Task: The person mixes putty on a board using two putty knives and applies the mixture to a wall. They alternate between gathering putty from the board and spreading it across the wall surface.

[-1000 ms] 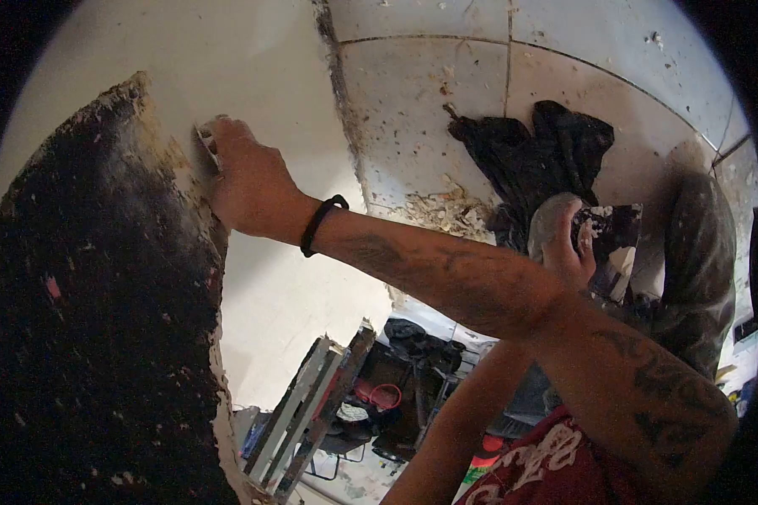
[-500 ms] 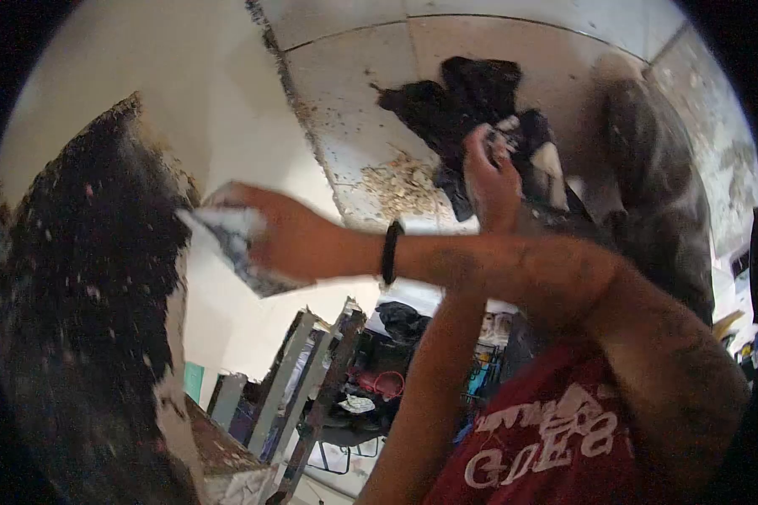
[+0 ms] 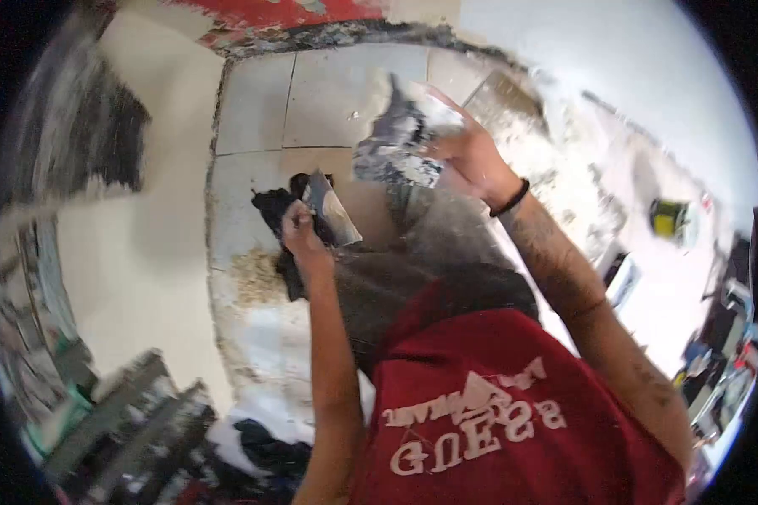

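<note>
My right hand (image 3: 472, 151), a black band at its wrist, is raised over the floor with fingers closed on a flat scraper (image 3: 396, 143) smeared grey and white. Lower and to the left, my left hand (image 3: 301, 227) has curled fingers, with whitish smears on them, over a crumpled black plastic bag (image 3: 271, 206). A flat grey-and-white piece (image 3: 335, 210) with a straight edge lies right beside those fingers. What the left fingers grip, I cannot tell.
Pale crumbs (image 3: 257, 278) lie on the floor tiles (image 3: 320, 101). At the left, a dark rough patch (image 3: 118, 126) marks the cream wall (image 3: 173, 278). Grey slats (image 3: 135, 421) stand at the lower left. A dark-and-yellow bucket (image 3: 669, 220) sits at the right.
My right hand has moved with the scraper from the dark wall patch to over the floor, uncrossing from the left arm. The view has turned; my left hand stays at the black bag.
</note>
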Demonstrator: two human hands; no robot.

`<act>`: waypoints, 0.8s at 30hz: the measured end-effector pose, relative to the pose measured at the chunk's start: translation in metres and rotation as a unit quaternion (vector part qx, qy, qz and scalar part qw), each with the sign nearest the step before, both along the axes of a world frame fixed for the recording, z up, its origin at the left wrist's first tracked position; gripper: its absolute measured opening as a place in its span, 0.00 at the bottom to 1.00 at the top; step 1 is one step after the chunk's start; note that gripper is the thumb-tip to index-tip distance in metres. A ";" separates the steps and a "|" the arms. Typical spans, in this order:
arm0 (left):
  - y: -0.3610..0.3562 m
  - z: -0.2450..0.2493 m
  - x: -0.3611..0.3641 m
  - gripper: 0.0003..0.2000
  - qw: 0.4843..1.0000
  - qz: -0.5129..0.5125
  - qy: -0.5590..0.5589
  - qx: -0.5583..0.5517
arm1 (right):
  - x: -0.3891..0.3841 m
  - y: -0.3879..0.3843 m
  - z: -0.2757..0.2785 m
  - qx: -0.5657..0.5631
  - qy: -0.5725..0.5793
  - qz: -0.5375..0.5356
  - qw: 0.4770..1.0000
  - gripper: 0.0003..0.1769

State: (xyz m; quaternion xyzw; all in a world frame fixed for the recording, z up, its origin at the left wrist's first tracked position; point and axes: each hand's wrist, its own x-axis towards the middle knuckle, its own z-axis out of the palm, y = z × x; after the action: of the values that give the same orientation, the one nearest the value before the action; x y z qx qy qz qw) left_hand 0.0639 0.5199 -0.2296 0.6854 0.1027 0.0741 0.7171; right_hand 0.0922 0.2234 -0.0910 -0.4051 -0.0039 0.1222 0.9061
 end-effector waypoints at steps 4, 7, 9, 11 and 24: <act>-0.060 0.102 -0.009 0.19 0.983 0.070 -0.089 -0.148 | -0.046 -0.017 0.027 -0.116 -0.031 -0.072 0.990 0.41; -0.078 0.137 0.001 0.18 0.969 0.074 -0.164 -0.167 | -0.056 0.007 0.050 -0.107 -0.093 -0.089 0.986 0.43; -0.082 0.147 0.001 0.17 0.977 0.110 -0.160 -0.086 | -0.060 0.019 0.056 -0.181 -0.192 -0.094 0.960 0.43; -0.088 0.163 -0.003 0.16 0.974 0.132 -0.170 -0.065 | -0.061 0.025 0.062 -0.266 -0.270 -0.091 0.921 0.42; -0.068 0.214 -0.053 0.11 0.941 0.024 0.049 -0.334 | -0.070 0.046 0.093 -0.481 -0.473 0.055 0.736 0.41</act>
State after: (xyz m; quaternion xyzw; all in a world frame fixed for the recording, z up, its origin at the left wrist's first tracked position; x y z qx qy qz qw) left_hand 0.0107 0.4514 -0.0156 0.4062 0.1735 0.0189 0.8970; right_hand 0.0225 0.2692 0.0021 -0.7912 -0.3954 -0.0500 0.4638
